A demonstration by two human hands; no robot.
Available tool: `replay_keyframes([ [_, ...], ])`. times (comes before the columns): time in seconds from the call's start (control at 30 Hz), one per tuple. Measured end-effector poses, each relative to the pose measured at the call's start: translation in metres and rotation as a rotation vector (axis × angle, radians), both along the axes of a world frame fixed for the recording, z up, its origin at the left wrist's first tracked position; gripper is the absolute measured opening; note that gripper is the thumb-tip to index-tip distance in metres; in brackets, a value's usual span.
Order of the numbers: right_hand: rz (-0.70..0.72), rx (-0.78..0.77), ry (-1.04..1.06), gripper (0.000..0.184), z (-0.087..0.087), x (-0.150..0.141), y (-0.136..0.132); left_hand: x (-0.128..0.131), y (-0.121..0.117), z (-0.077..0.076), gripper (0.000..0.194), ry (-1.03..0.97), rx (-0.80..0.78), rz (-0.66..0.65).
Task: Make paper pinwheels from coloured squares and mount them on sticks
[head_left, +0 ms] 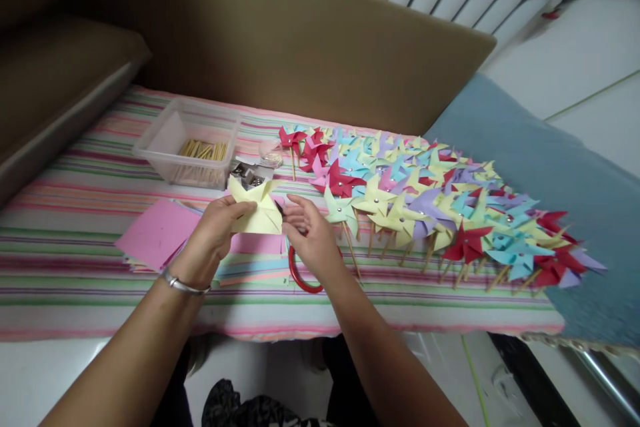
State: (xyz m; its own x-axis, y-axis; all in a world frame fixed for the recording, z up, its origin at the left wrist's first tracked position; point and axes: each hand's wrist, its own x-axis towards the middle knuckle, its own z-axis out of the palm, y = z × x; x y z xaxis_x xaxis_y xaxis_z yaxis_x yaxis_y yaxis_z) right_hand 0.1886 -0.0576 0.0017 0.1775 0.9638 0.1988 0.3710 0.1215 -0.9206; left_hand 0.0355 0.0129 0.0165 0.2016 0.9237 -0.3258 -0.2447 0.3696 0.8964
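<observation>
A pale yellow paper pinwheel (259, 212), folded and without a visible stick, is pinched between the thumb and fingers of my left hand (220, 227). Beside its right edge is my right hand (311, 233), fingers partly bent and apart from the thumb. A small dark thing shows between that hand and the paper; I cannot make out what it is. Under my right hand lies a red loop handle (301, 277), partly hidden by the wrist. Pink paper (257, 243) lies on the striped cloth below the pinwheel.
To the left is a stack of coloured paper squares (157, 233). Behind it stands a clear plastic box (150, 147) of short wooden sticks, with a small tray of metal pieces (249, 175) alongside. Many finished pinwheels (400, 213) on sticks cover the right side. A brown board (280, 47) rises behind.
</observation>
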Motion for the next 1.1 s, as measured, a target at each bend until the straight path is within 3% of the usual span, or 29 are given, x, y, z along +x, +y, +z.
replay_keyframes([
  [0.13,0.044,0.242,-0.378,0.032,0.005,0.000,-0.005,-0.004,0.001,0.002,0.018,-0.007,0.019,-0.011],
  [0.33,0.038,0.261,-0.559,0.026,0.002,-0.002,-0.002,-0.004,0.001,0.003,0.021,-0.011,0.002,-0.028],
  [0.63,0.053,0.224,-0.520,0.014,0.005,0.000,-0.003,0.000,-0.003,-0.001,0.021,-0.049,-0.010,-0.064],
  [0.83,-0.024,0.202,-0.439,0.009,0.005,0.000,-0.001,0.008,-0.009,-0.008,0.016,0.048,0.049,-0.098],
  [1.1,-0.114,0.174,-0.444,0.007,0.002,0.000,0.000,0.019,-0.016,-0.013,0.022,0.029,-0.024,-0.105],
])
